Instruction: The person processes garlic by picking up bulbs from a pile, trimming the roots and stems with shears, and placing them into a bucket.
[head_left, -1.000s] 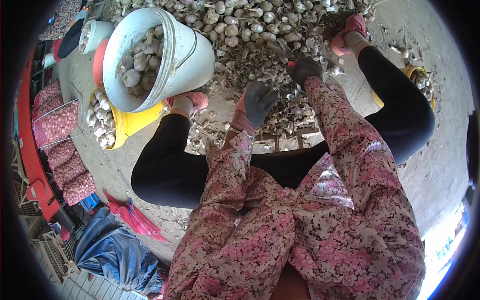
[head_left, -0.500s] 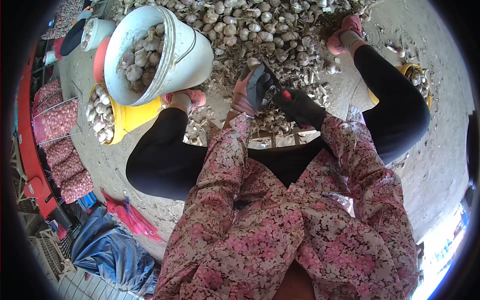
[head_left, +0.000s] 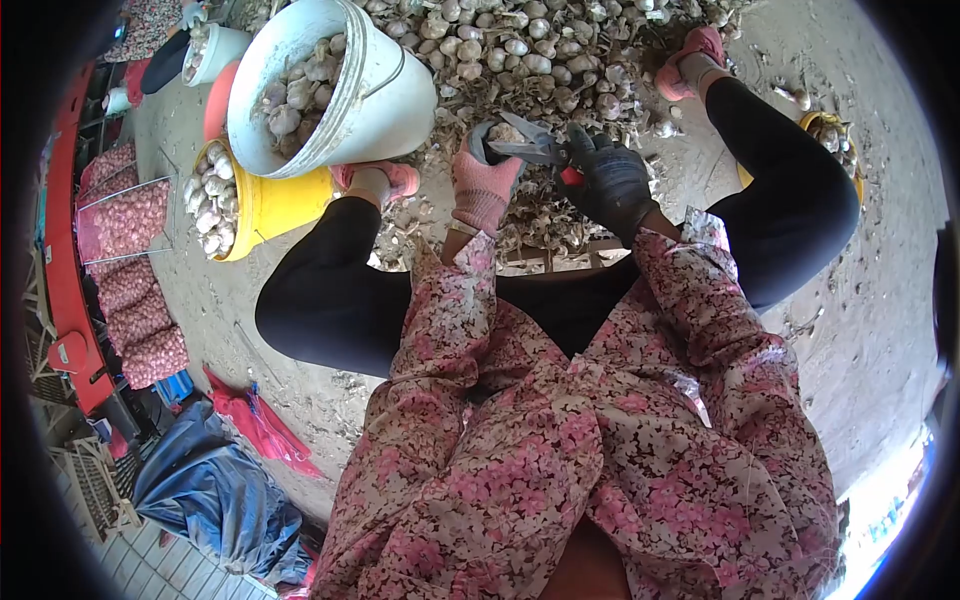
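My left hand [head_left: 484, 180], in a pink and grey glove, is closed around a garlic bulb [head_left: 505, 133] held above the ground. My right hand [head_left: 612, 180], in a dark glove, grips red-handled shears [head_left: 540, 150] whose blades reach across to the bulb. Both hands hover between my knees, just in front of a big heap of garlic bulbs [head_left: 520, 50] on the ground. Loose stalks and skins lie under the hands.
A white bucket [head_left: 375, 95] part full of garlic tilts at my left foot, beside a yellow tub [head_left: 265, 210] of bulbs. Red mesh sacks [head_left: 125, 220] of garlic lie far left. Another yellow container [head_left: 830, 135] sits right. A blue cloth [head_left: 215, 495] lies lower left.
My right hand pulled back from the heap toward my left hand. The left hand lifted a bulb, and the shears now meet it.
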